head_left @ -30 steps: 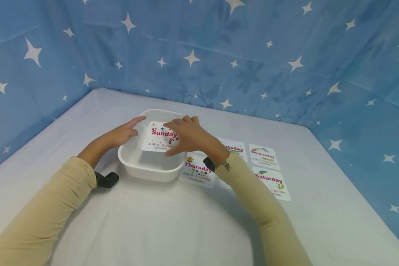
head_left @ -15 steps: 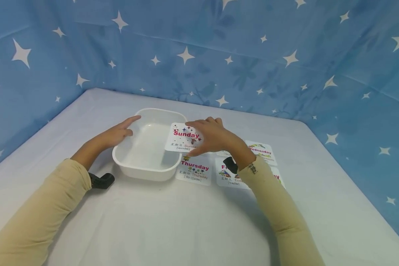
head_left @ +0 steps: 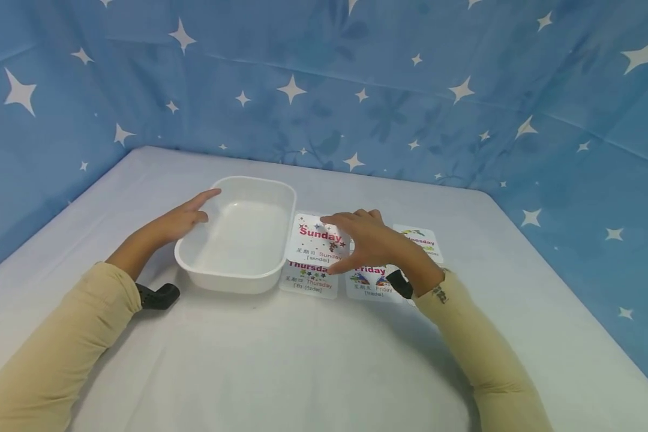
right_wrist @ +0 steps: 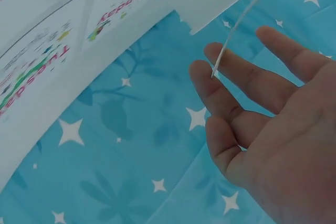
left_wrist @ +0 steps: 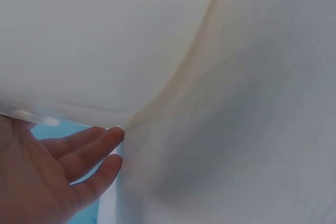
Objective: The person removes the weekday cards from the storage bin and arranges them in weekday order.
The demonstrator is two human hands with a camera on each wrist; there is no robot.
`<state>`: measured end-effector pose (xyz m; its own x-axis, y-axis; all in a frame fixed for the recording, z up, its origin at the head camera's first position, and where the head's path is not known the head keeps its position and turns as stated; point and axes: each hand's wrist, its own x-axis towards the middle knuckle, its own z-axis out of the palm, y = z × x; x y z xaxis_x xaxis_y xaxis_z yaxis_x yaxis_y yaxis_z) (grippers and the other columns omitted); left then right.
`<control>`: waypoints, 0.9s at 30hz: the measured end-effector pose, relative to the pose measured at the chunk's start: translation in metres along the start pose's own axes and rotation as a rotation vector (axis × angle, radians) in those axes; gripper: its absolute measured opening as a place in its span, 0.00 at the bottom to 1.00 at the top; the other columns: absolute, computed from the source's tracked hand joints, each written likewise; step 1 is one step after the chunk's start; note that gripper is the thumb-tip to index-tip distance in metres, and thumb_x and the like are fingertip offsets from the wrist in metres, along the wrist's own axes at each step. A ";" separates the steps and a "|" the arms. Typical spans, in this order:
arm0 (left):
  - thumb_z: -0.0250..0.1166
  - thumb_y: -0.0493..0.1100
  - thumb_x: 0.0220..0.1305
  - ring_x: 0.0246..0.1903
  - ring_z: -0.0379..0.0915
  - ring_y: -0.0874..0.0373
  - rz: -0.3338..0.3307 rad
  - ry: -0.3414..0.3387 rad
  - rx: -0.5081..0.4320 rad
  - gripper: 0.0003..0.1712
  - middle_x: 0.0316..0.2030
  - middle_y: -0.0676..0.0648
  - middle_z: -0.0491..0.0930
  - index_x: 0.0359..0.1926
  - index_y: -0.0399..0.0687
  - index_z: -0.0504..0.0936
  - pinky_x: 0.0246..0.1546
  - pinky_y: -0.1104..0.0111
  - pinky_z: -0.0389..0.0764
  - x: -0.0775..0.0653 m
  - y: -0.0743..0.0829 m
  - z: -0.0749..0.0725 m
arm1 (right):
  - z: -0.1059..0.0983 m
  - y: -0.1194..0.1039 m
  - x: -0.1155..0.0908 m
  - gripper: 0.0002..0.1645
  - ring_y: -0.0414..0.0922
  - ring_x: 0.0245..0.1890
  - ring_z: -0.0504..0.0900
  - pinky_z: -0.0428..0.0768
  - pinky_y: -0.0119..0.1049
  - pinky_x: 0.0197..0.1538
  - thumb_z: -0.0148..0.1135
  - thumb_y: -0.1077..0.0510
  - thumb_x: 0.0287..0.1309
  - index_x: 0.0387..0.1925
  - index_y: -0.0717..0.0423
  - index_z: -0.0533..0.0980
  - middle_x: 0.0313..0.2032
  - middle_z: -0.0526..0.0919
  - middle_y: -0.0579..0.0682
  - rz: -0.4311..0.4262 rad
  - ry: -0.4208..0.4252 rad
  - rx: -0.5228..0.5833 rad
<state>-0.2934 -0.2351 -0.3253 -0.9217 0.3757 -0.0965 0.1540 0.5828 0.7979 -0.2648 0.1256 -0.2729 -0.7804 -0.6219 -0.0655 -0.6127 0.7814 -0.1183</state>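
My right hand [head_left: 371, 239] holds a white square card [head_left: 318, 243] printed "Sunday" in red, with stars and small text, by its right side. The card is raised and covers part of the Thursday card [head_left: 310, 285] beneath. In the right wrist view it shows edge-on as a thin white strip [right_wrist: 239, 27] at the fingers. At the left, my left hand [head_left: 174, 223] grips the rim of a white rectangular plastic tub [head_left: 237, 282], whose inside shows bare. The left wrist view has the fingers [left_wrist: 86, 153] against the tub's outer wall.
Flat on the white-covered table [head_left: 259, 360] lie more weekday cards: Friday [head_left: 369, 291], Wednesday [head_left: 426, 240], Tuesday [right_wrist: 39, 64] and Monday [right_wrist: 123, 6]. The right hand and wrist hide some of them. A blue curtain [head_left: 324, 66] with white stars stands behind the table.
My right hand has carried the Sunday card from over the tub rightward and down to above the Thursday card. The left hand stays at the tub's rim; the whole view has shifted slightly.
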 end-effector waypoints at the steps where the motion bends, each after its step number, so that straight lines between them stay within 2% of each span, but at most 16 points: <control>1: 0.39 0.34 0.62 0.68 0.26 0.33 -0.002 0.002 0.002 0.39 0.70 0.34 0.28 0.71 0.46 0.34 0.62 0.37 0.39 0.001 0.000 0.000 | 0.002 0.002 -0.005 0.56 0.50 0.57 0.66 0.57 0.51 0.58 0.70 0.35 0.34 0.67 0.45 0.58 0.63 0.66 0.46 -0.001 0.001 -0.015; 9: 0.39 0.35 0.63 0.67 0.26 0.32 -0.011 0.001 0.022 0.38 0.69 0.33 0.27 0.71 0.45 0.33 0.62 0.37 0.38 0.003 0.002 0.000 | 0.019 0.020 -0.044 0.56 0.53 0.63 0.63 0.58 0.55 0.60 0.70 0.33 0.33 0.66 0.44 0.59 0.64 0.64 0.49 0.029 -0.030 -0.098; 14: 0.38 0.34 0.63 0.68 0.25 0.33 -0.013 0.004 0.020 0.38 0.70 0.34 0.27 0.71 0.46 0.33 0.62 0.37 0.38 0.001 0.003 -0.001 | 0.021 0.018 -0.065 0.57 0.52 0.62 0.64 0.58 0.55 0.61 0.71 0.34 0.32 0.66 0.43 0.59 0.64 0.65 0.49 0.022 -0.023 -0.132; 18: 0.38 0.35 0.64 0.68 0.24 0.33 -0.013 0.005 0.023 0.38 0.70 0.35 0.26 0.71 0.47 0.32 0.61 0.36 0.39 0.000 0.003 -0.002 | 0.018 0.007 -0.082 0.60 0.51 0.59 0.67 0.62 0.54 0.59 0.70 0.33 0.32 0.68 0.44 0.55 0.62 0.66 0.48 0.025 -0.099 -0.144; 21: 0.37 0.35 0.64 0.67 0.24 0.33 -0.013 0.009 0.035 0.38 0.70 0.35 0.26 0.71 0.46 0.32 0.61 0.36 0.39 -0.002 0.003 -0.002 | 0.015 -0.002 -0.092 0.63 0.53 0.60 0.66 0.62 0.55 0.61 0.71 0.34 0.32 0.69 0.43 0.51 0.63 0.65 0.49 0.057 -0.185 -0.107; 24: 0.37 0.35 0.64 0.67 0.24 0.33 -0.014 0.010 0.040 0.37 0.70 0.35 0.26 0.71 0.47 0.32 0.61 0.36 0.38 -0.002 0.002 -0.001 | 0.014 -0.010 -0.099 0.63 0.55 0.62 0.64 0.62 0.55 0.62 0.73 0.37 0.32 0.69 0.41 0.50 0.64 0.64 0.50 0.097 -0.251 -0.084; 27: 0.37 0.36 0.65 0.67 0.23 0.33 -0.009 0.003 0.032 0.37 0.69 0.35 0.25 0.71 0.47 0.32 0.61 0.36 0.38 0.001 0.001 0.000 | 0.014 -0.016 -0.103 0.63 0.55 0.60 0.66 0.62 0.53 0.63 0.74 0.39 0.31 0.69 0.41 0.51 0.63 0.65 0.51 0.124 -0.306 -0.108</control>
<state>-0.2938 -0.2341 -0.3244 -0.9241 0.3683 -0.1021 0.1569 0.6092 0.7773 -0.1727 0.1766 -0.2779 -0.7864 -0.4958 -0.3684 -0.5378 0.8430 0.0135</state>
